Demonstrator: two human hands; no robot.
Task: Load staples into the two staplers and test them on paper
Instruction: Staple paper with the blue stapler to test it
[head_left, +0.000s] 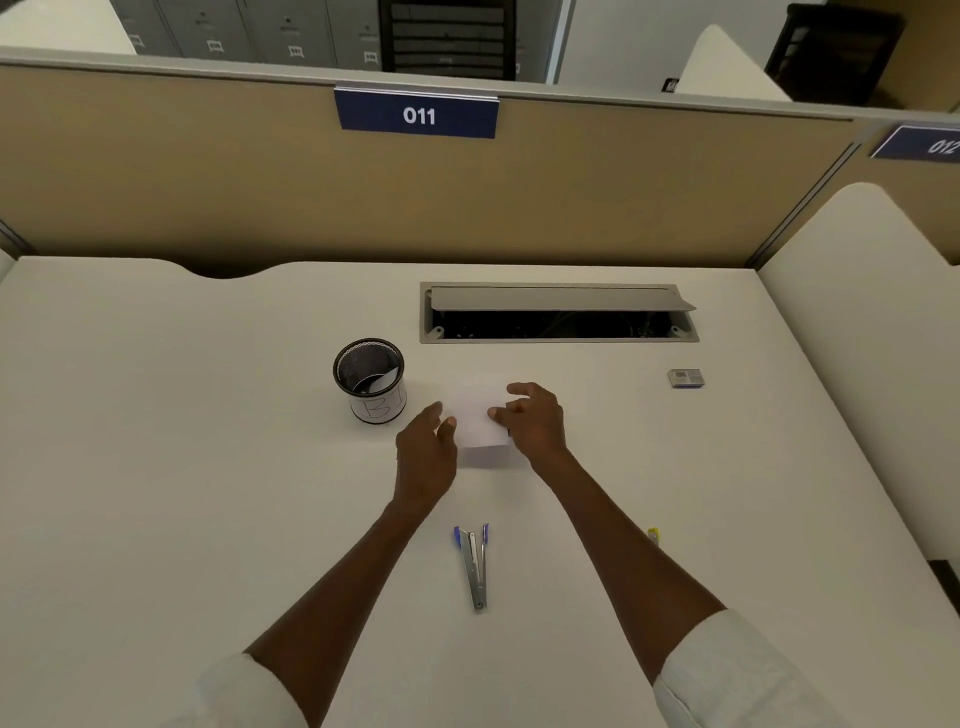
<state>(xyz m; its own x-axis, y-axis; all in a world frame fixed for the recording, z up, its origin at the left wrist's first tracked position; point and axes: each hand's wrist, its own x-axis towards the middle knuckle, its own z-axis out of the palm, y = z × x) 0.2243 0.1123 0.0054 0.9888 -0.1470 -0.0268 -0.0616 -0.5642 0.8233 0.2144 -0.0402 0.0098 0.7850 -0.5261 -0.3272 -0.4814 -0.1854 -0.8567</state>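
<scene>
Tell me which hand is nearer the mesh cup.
Left. The left hand is just right of the mesh cup, a small gap between them. The right hand is farther right, holding the far side of the paper.

Even, soft indoor light from above, medium bright. Tabletop (208, 467) is evenly lit, no glare. Faint shadow under the paper (480, 415) and by the cup (370, 382). Slight overall softness, fingers (519, 389) a bit blurred. Wide-angle bending at the edges; partition (208, 182) top curves.
</scene>
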